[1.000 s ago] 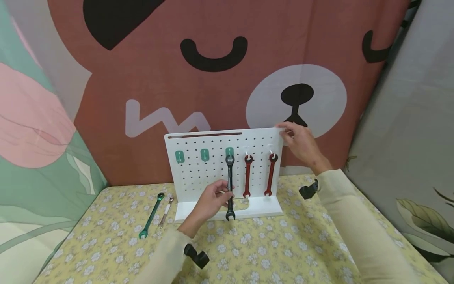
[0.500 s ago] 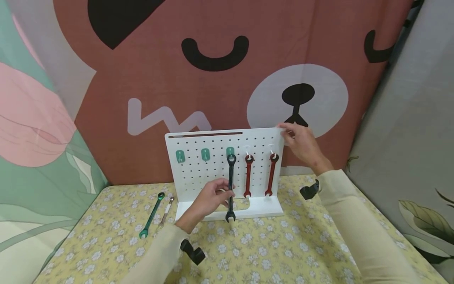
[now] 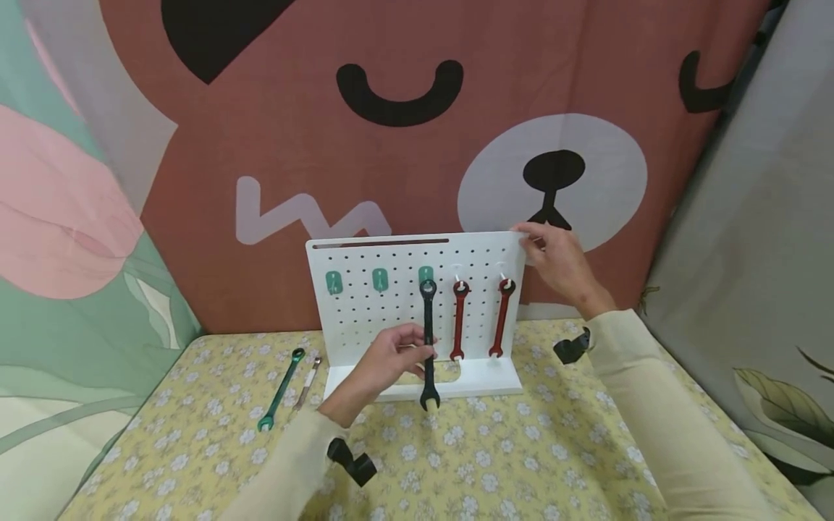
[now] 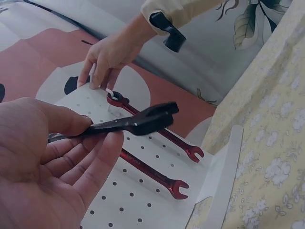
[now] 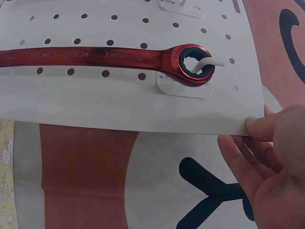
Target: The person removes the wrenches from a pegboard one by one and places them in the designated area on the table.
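Observation:
My left hand [image 3: 395, 354] pinches a black combination wrench [image 3: 428, 325] between thumb and fingers. The wrench stands upright before the white pegboard [image 3: 365, 325], its ring end right at the third green hook [image 3: 426, 273] and its forked end down. In the left wrist view that fork [image 4: 147, 121] points away from the palm. My right hand [image 3: 557, 260] holds the board's top right corner, thumb in front, as the right wrist view shows. Two red wrenches hang by their ring ends from white hooks: one in the middle right [image 3: 459, 322], another near the right edge [image 3: 502, 318].
Two more green hooks, a left one [image 3: 334, 282] and a second one [image 3: 380, 279], are on the board with nothing hanging from them. A green wrench [image 3: 281, 389] and a small silver wrench [image 3: 308, 383] lie on the flowered tablecloth [image 3: 215, 405]. Behind hangs a printed curtain [image 3: 274, 145].
The black wrench's forked end has swung slightly toward me and to the right, still in my left hand. My right hand stays on the board's corner. The head view has shifted a little.

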Tool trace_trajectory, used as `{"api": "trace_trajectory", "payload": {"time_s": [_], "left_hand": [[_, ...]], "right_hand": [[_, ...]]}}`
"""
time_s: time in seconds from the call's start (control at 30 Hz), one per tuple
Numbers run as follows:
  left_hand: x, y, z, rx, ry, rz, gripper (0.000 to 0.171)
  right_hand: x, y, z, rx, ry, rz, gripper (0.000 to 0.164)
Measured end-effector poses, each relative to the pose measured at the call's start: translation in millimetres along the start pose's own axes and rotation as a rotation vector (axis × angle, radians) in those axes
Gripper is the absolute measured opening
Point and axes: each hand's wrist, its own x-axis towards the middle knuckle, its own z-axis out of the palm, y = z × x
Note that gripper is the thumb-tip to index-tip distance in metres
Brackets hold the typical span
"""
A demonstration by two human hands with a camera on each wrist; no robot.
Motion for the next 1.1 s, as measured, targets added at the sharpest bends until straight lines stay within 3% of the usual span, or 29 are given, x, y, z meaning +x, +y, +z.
{"api": "trace_trajectory", "payload": {"time_s": [0.27,0.6,0.9,1.1], "left_hand": [[-11.4,7.8,-7.4,-0.027,0.007,0.0,0.025],[-14.3,16.0,-3.9,-0.104,0.001,-0.008,0.025],[-16.1,23.2,-2.4,-0.094,0.01,-0.006,0.03],[-24.1,21.8,-12.0,-0.084,0.028,0.014,0.028]], "right_hand": [[0,-3,1,0.0,-0.009,-0.009,0.031],[2,0,1,-0.013,0.0,0.004,0.031],[1,1,0,-0.011,-0.015,0.004,0.032],[2,3,-2,-0.013,-0.008,-0.009,0.032]]}}
